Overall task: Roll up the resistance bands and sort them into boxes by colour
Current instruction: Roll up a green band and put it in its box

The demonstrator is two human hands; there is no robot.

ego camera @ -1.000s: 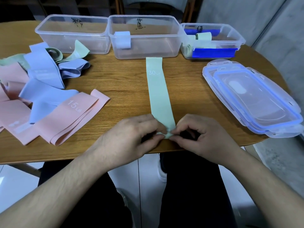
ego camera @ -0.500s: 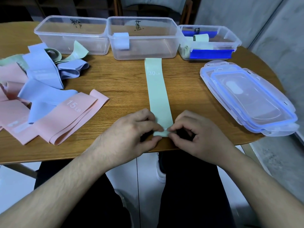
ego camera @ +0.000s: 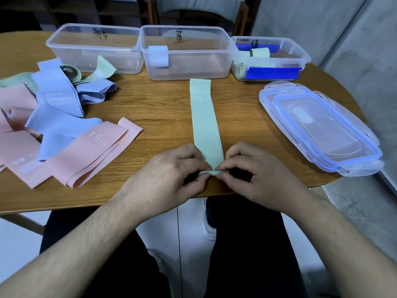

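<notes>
A pale green band marked "30 LB" lies flat on the wooden table, running from the middle box toward me. Its near end is curled into a small roll. My left hand and my right hand pinch that rolled end from either side, fingertips meeting at the roll. Three clear boxes stand at the back: the left box holds nothing I can see, the middle box has a rolled blue band, the right box holds rolled green bands.
A heap of loose pink, blue and green bands covers the table's left side, a pink "15 LB" band nearest. Stacked clear lids with blue seals lie at the right. The table's front edge runs just under my hands.
The roll at the near end has grown slightly and my hands have crept a little further up the band. The rest of the table is unchanged.
</notes>
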